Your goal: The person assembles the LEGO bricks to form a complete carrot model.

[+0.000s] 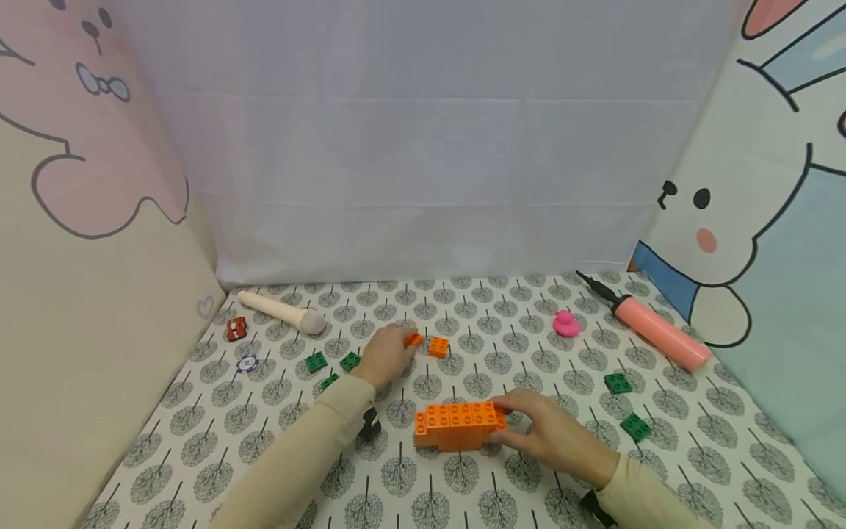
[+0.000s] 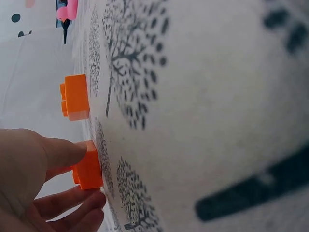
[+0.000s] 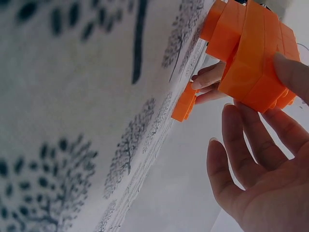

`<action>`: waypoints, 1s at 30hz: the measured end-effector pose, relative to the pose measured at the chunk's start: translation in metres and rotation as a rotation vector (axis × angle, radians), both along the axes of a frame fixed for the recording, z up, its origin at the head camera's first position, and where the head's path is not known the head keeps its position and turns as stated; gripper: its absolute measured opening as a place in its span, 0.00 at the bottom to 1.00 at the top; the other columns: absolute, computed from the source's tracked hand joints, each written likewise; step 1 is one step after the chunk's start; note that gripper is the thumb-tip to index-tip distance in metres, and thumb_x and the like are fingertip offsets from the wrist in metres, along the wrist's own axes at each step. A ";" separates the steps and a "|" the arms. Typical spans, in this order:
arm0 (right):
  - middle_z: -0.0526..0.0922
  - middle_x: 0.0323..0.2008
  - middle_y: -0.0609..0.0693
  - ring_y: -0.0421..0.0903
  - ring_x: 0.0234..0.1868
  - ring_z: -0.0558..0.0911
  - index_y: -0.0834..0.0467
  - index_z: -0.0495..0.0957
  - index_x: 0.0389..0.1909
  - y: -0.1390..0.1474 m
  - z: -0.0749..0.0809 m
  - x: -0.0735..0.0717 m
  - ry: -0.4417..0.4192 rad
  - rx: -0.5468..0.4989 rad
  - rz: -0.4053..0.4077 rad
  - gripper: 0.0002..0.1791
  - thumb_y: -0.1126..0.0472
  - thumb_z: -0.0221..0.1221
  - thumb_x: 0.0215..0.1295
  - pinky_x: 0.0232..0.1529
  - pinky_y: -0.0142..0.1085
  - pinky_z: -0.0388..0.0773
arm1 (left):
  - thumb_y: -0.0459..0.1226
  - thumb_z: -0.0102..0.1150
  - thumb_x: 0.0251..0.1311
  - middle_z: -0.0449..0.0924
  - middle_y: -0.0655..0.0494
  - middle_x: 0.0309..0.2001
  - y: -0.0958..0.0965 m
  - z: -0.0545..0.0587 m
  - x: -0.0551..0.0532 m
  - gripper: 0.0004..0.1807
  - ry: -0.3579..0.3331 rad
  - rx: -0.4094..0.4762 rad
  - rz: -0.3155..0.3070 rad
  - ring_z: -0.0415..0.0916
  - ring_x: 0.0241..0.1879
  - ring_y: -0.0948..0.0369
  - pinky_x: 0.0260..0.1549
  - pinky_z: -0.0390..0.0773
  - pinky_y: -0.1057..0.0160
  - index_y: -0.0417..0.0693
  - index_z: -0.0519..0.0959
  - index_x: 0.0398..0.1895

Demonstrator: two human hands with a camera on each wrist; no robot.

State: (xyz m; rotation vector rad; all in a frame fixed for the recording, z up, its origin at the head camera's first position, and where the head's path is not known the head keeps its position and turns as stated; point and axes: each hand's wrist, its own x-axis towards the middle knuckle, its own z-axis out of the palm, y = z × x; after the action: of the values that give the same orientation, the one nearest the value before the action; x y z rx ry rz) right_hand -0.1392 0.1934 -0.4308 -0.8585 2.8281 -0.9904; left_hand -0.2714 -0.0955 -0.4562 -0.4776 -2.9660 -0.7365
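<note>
My left hand (image 1: 385, 358) reaches to the middle of the table and pinches a small orange toy brick (image 1: 414, 339) between thumb and fingers. In the left wrist view that brick (image 2: 88, 169) stands on the cloth with its studs to the left. Just right of it is a second loose orange brick (image 1: 438, 347), untouched. Nearer to me, my right hand (image 1: 555, 430) grips the right end of a long built block of orange bricks (image 1: 460, 426). The right wrist view has the thumb on one side of this block (image 3: 256, 63) and fingertips on the other.
Green bricks (image 1: 316, 361) lie by my left forearm, and more green bricks (image 1: 618, 383) at the right. Farther out are a microphone-shaped thing (image 1: 280, 311), a red toy car (image 1: 236, 328), a poker chip (image 1: 247, 363), a pink duck (image 1: 566, 323) and a pink hand pump (image 1: 661, 332).
</note>
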 end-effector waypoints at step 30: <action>0.82 0.47 0.35 0.35 0.47 0.80 0.51 0.81 0.56 0.000 0.000 -0.002 0.009 -0.048 0.015 0.26 0.42 0.65 0.62 0.51 0.46 0.82 | 0.40 0.56 0.71 0.76 0.60 0.54 0.008 0.041 0.106 0.20 0.227 0.304 -0.410 0.72 0.54 0.64 0.54 0.78 0.61 0.53 0.77 0.64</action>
State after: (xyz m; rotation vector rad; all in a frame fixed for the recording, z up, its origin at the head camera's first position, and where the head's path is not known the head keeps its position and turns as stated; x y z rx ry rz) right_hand -0.1414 0.1931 -0.4307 -0.8895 2.8117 -1.0596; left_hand -0.1657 -0.0870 -0.4154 -1.0762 -2.5096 -1.0617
